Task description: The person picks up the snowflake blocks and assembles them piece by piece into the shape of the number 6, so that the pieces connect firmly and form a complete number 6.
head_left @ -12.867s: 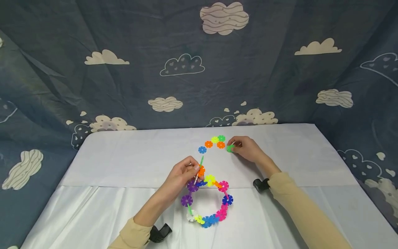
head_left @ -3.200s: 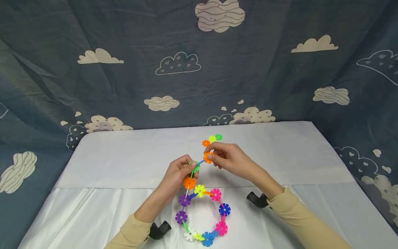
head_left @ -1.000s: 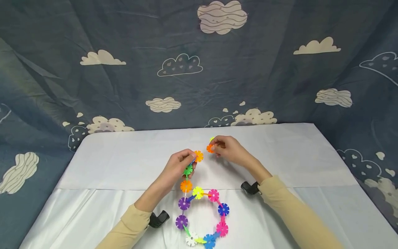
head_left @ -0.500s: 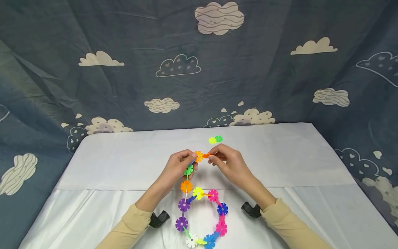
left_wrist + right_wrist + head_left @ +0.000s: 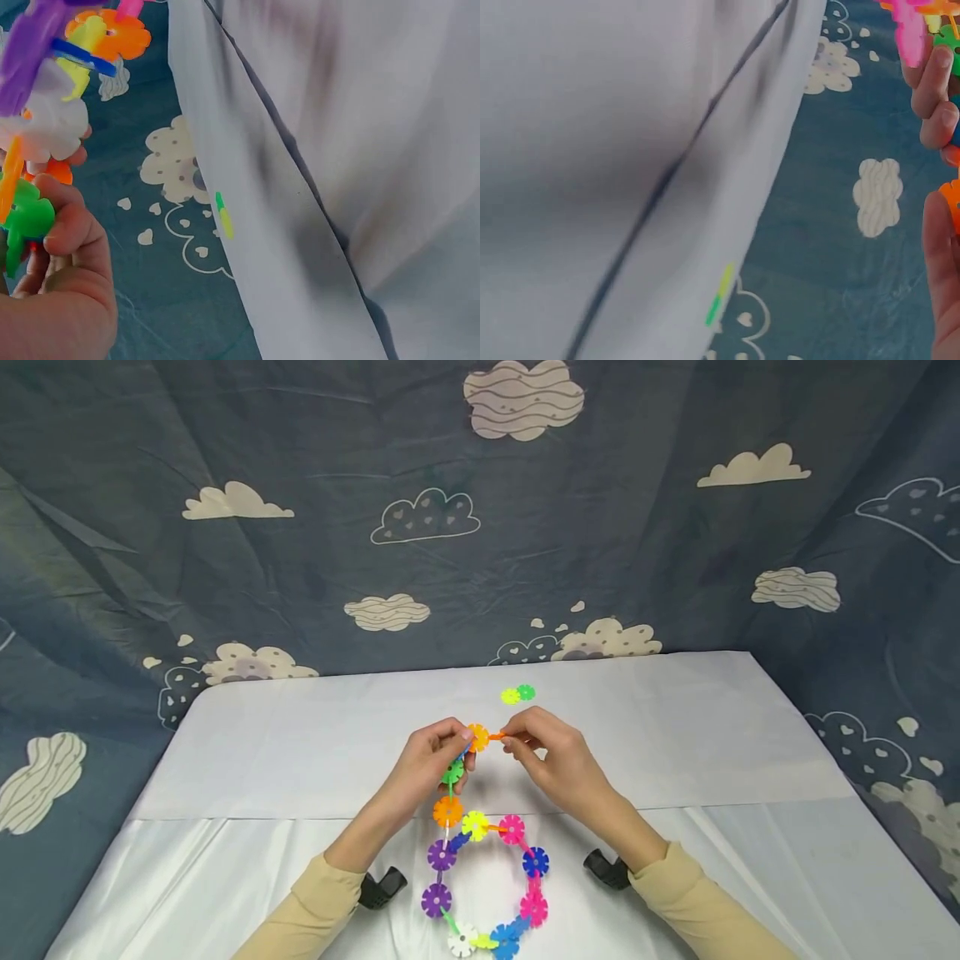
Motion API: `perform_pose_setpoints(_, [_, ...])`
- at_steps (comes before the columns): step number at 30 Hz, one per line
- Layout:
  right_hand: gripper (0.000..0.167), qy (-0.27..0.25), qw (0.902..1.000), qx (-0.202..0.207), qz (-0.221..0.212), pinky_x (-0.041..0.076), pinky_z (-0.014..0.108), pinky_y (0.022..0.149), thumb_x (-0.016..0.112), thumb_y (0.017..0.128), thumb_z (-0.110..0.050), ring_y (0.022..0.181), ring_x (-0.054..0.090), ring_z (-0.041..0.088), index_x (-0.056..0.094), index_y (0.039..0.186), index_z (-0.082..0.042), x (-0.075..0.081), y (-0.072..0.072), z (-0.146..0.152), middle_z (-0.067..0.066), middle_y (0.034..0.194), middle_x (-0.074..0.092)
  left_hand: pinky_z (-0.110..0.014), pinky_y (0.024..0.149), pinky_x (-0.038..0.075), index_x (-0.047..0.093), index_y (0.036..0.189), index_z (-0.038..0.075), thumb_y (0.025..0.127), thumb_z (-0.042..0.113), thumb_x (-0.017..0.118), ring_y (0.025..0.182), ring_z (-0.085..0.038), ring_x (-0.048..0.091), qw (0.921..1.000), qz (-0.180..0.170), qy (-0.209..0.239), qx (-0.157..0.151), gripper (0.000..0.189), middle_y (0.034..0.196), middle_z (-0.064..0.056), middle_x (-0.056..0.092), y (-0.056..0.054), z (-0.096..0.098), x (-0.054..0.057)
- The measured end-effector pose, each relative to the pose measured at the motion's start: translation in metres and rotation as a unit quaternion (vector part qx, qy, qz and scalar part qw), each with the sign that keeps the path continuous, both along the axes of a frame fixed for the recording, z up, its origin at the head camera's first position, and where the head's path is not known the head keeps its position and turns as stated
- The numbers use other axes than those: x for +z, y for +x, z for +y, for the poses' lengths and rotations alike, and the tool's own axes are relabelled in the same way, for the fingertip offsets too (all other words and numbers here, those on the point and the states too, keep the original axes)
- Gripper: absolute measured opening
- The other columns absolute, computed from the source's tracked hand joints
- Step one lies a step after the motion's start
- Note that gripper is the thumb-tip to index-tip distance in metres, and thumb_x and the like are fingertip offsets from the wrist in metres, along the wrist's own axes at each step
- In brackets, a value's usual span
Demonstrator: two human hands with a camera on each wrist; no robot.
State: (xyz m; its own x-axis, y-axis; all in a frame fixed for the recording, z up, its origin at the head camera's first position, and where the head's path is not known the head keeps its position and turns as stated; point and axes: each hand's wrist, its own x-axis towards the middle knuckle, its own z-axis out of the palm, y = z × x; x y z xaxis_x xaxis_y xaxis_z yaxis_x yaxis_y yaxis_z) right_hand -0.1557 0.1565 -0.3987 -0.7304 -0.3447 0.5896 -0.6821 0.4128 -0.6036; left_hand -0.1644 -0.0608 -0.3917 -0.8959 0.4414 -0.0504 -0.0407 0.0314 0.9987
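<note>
My left hand (image 5: 431, 764) pinches the upper end of a chain of interlocking snowflake discs, near a blue disc mostly hidden by the fingers. Just below the fingertips is a green disc (image 5: 453, 771); an orange disc (image 5: 478, 738) sticks out past the thumb. My right hand (image 5: 551, 756) pinches another orange disc (image 5: 497, 737), seen edge-on, its near edge meeting the chain's orange end disc. Whether the two are slotted together I cannot tell. Below hangs a ring of discs, including purple (image 5: 437, 901), pink (image 5: 534, 907) and white (image 5: 462, 940).
Two loose discs, yellow (image 5: 510, 697) and green (image 5: 527, 692), lie side by side near the table's back edge. White cloth (image 5: 712, 760) with a crosswise crease covers the table. A dark cloud-print curtain (image 5: 322, 560) hangs behind.
Green, blue and orange discs have joined the chain since the earliest frame. My right hand has lifted another orange disc off the table and brought it left to the chain's end.
</note>
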Motion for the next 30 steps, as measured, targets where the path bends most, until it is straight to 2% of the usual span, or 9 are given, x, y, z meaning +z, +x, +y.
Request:
perform_pose_setpoints(3, [0.022,0.031,0.9983,-0.005,0.048,0.054,0.022,0.072,0.073,0.086,0.004,0.082,0.06,0.008,0.065,0.101,-0.009,0.003,0.002,-0.001,-0.003,0.097,0.062,-0.028,0.045,0.032,0.055,0.097,0.001,0.104,0.03,0.05,0.051,-0.021,0.049,0.9996,0.015,0.013,-0.021,0.031,0.086,-0.031,0.052,0.0,-0.001,0.0])
perform_pose_setpoints(7, [0.023,0.03,0.9967,-0.003,0.075,0.053,0.02,0.074,0.072,0.084,0.008,0.082,0.059,0.009,0.064,0.098,-0.008,0.008,0.004,-0.003,0.0,0.096,0.061,-0.029,0.045,0.031,0.053,0.096,0.0,0.105,0.031,0.049,0.051,-0.021,0.049,0.9985,0.023,0.031,-0.038,0.032,0.083,-0.028,0.052,-0.001,0.0,0.002])
perform_pose_setpoints(11, [0.021,0.015,0.996,-0.001,0.088,0.052,0.019,0.075,0.071,0.084,0.01,0.082,0.059,0.011,0.063,0.095,-0.007,0.015,0.003,-0.005,0.001,0.092,0.06,-0.028,0.046,0.031,0.052,0.096,0.0,0.105,0.028,0.049,0.05,-0.022,0.048,0.9978,0.034,0.046,-0.034,0.03,0.081,-0.025,0.052,-0.004,0.002,0.008])
perform_pose_setpoints(16, [0.022,0.027,0.9939,-0.004,0.107,0.05,0.017,0.073,0.072,0.083,0.01,0.083,0.058,0.012,0.065,0.095,-0.007,0.024,0.0,-0.005,0.0,0.091,0.059,-0.024,0.044,0.03,0.051,0.094,-0.001,0.105,0.021,0.049,0.049,-0.022,0.046,0.997,0.046,0.057,-0.024,0.025,0.08,-0.027,0.051,-0.007,0.004,0.016])
perform_pose_setpoints(23, [0.022,0.041,0.9919,-0.005,0.12,0.051,0.02,0.07,0.073,0.082,0.011,0.082,0.058,0.014,0.066,0.095,-0.005,0.034,-0.003,-0.006,0.002,0.091,0.059,-0.023,0.042,0.035,0.051,0.094,-0.001,0.104,0.017,0.049,0.049,-0.023,0.047,0.9965,0.07,0.037,-0.029,0.021,0.077,-0.02,0.053,-0.013,0.007,0.023])
perform_pose_setpoints(25, [0.019,0.03,0.9946,-0.003,0.1,0.051,0.021,0.071,0.073,0.084,0.006,0.083,0.059,0.013,0.067,0.096,-0.007,0.036,-0.006,-0.006,0.0,0.093,0.061,-0.024,0.042,0.035,0.052,0.094,0.0,0.105,0.018,0.049,0.049,-0.024,0.048,0.9958,0.081,0.028,-0.031,0.02,0.078,-0.02,0.053,-0.016,0.007,0.025])
perform_pose_setpoints(26, [0.018,0.017,0.9971,0.001,0.075,0.052,0.022,0.072,0.073,0.085,0.003,0.085,0.06,0.013,0.068,0.098,-0.008,0.037,-0.007,-0.005,-0.001,0.094,0.062,-0.024,0.043,0.035,0.052,0.095,0.001,0.105,0.018,0.048,0.05,-0.024,0.048,0.9957,0.084,0.022,-0.03,0.02,0.078,-0.02,0.053,-0.017,0.007,0.026])
perform_pose_setpoints(28, [0.019,-0.017,0.9996,0.021,0.003,0.054,0.026,0.077,0.073,0.088,-0.002,0.091,0.062,0.013,0.069,0.105,-0.01,0.038,-0.01,-0.005,-0.002,0.1,0.064,-0.025,0.045,0.036,0.053,0.095,0.001,0.105,0.019,0.048,0.051,-0.024,0.048,0.9959,0.085,0.011,-0.029,0.021,0.077,-0.018,0.053,-0.019,0.006,0.027])
perform_pose_setpoints(30, [0.023,-0.062,0.9931,0.048,-0.088,0.054,0.029,0.083,0.07,0.091,-0.006,0.097,0.063,0.016,0.067,0.113,-0.01,0.038,-0.015,-0.002,0.001,0.108,0.065,-0.026,0.049,0.04,0.054,0.095,0.002,0.104,0.019,0.049,0.054,-0.023,0.048,0.9964,0.081,-0.002,-0.027,0.021,0.076,-0.015,0.053,-0.022,0.006,0.027])
